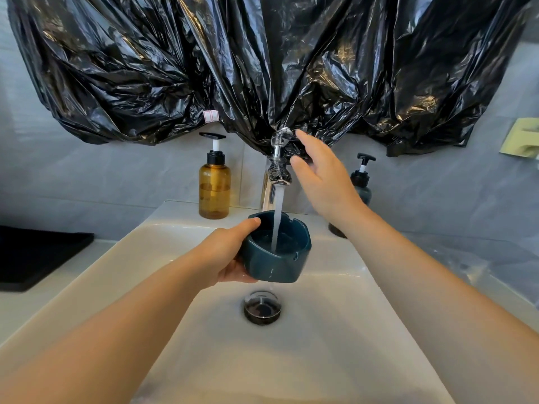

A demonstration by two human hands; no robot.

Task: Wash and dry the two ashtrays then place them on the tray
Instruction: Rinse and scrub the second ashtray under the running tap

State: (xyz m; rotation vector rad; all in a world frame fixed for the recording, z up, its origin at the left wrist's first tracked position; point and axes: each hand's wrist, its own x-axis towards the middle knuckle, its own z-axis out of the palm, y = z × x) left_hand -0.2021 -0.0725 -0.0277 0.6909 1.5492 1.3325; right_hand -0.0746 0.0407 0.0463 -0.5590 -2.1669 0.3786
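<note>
Left hand (230, 252) grips blue ashtray (277, 258), thumb over rim, fingers under. Ashtray held above sink (350, 330), right under tap (277, 167), tipped a bit. Water (277, 217) runs from tap into ashtray. Right hand (323, 176) open, fingers straight and spread, holds nothing, just beside tap knob; touching or not, cannot tell. Drain (262, 307) below ashtray. Brown bottle (214, 185) left of tap, dark bottle (361, 182) behind right wrist. Black bag (262, 62) hangs on wall above. Black tray (38, 255) on counter, far left, well apart from ashtray.

Teal ashtray (280, 262), prob. blk tray (38, 252)
</note>
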